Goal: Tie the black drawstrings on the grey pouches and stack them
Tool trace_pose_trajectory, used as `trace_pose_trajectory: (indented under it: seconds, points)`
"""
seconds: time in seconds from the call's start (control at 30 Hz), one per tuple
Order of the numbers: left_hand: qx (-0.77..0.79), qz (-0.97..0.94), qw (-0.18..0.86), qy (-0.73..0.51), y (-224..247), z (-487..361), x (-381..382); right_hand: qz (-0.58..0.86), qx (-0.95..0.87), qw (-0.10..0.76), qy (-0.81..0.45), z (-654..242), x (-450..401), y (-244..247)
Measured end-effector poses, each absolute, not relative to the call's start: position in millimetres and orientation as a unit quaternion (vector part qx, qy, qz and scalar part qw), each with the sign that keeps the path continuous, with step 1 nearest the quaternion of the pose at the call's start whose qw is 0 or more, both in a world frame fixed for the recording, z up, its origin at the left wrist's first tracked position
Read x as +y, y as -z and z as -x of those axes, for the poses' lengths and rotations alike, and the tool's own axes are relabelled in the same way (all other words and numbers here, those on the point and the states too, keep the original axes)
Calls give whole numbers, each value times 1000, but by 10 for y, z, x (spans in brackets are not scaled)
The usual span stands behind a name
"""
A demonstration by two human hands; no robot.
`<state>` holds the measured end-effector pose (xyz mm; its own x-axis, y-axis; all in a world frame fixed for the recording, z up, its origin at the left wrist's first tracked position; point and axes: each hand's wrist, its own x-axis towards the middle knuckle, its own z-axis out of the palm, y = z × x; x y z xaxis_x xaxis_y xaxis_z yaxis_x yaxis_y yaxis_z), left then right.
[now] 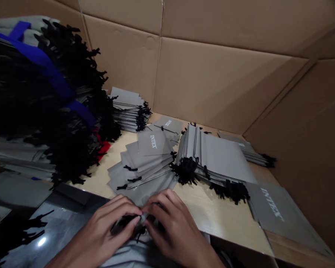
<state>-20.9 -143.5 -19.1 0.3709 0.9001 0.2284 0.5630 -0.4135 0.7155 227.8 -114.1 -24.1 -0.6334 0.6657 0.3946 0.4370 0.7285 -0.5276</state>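
Note:
At the table's front edge, my left hand (113,222) and my right hand (171,223) meet with fingertips pinched together. Between them is a grey drawstring pouch (142,220) with black cord, mostly covered by my fingers. Both hands grip its corded edge. Just beyond lies a fanned pile of grey pouches (145,163) with black cord ends. The top pouch (155,143) bears white INTEX lettering. Right of that pile stands a thick stack of grey pouches (223,156), its knotted black cords hanging toward me.
Large bundles of grey pouches with black cords (72,74), tied by a blue strap (48,70), rise at the left. Another stack (127,108) stands at the back. INTEX pouches (284,212) lie on the right edge. Cardboard walls (201,82) enclose the wooden table (229,219).

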Motion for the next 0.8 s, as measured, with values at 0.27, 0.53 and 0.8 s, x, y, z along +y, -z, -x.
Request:
trace_pose_trajectory:
  seconds: [0.27, 0.53, 0.8]
  points:
    - [559, -607, 442, -352, 4, 60, -1325, 278, -853, 390, -209, -2313, -1003, 265]
    - [590, -576, 434, -364, 21, 80, -1327, 279, -856, 400, -170, -2366, -936, 321]
    - [546, -530, 547, -348, 89, 117, -1387, 257, -844, 404, -243, -2269, -963, 406]
